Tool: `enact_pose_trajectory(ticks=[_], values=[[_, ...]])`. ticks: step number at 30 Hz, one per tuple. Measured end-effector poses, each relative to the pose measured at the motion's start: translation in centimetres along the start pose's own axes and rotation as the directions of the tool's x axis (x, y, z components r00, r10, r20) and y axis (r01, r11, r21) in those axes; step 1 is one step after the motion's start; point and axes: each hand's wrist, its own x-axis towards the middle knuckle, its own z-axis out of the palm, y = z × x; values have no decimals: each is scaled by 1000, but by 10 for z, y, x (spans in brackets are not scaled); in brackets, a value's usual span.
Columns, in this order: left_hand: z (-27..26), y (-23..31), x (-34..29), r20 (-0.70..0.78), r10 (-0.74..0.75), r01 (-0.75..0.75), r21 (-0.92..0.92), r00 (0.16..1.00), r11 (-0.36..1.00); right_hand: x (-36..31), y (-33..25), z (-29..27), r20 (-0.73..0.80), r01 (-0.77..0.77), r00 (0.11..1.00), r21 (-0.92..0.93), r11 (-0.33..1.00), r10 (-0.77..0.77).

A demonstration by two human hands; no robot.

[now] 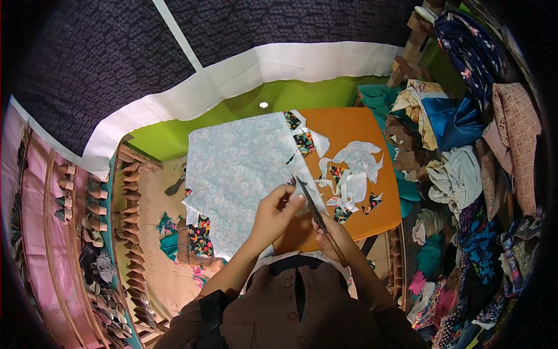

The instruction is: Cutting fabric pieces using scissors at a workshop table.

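Note:
A large pale cloth (232, 154), with a floral print showing faintly through, lies over the left part of the orange table (340, 125). At the cloth's near right edge, my left hand (274, 214) is closed, thumb and fingers pinching a bit of white fabric. My right hand (332, 232) grips dark scissors (317, 214), their blades pointing up and away beside my left fingertips. Whether the blades are parted is hard to make out. White and dark floral scraps (351, 180) lie to the right on the table.
Piled fabrics (456, 174) crowd the right side. Racks of shoe-shaped forms (132, 215) stand at the left. A dark patterned cloth with a white border (296, 61) hangs across the far side. Floral cloth (200, 238) droops off the table's near left; scraps (167, 238) lie on the floor.

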Motion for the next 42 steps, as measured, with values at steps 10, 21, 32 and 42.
enact_pose_trajectory(ticks=[10, 21, 32, 42], values=[[22, 2, -9, -210, 25, -53, -130, 977, 990, -1, 2, 0, 34, -29, 999, 167, 986, 24], [22, 2, -9, -224, -37, 27, -46, 974, 999, 1, -3, 1, -21, 42, 999, 138, 990, -39], [16, 5, -7, -242, 31, 17, 192, 970, 981, 1, -10, -2, 41, -38, 999, 78, 996, 35], [15, 8, -8, -172, 126, -60, 345, 977, 937, -2, 4, 3, 6, -35, 999, 100, 994, 35]])
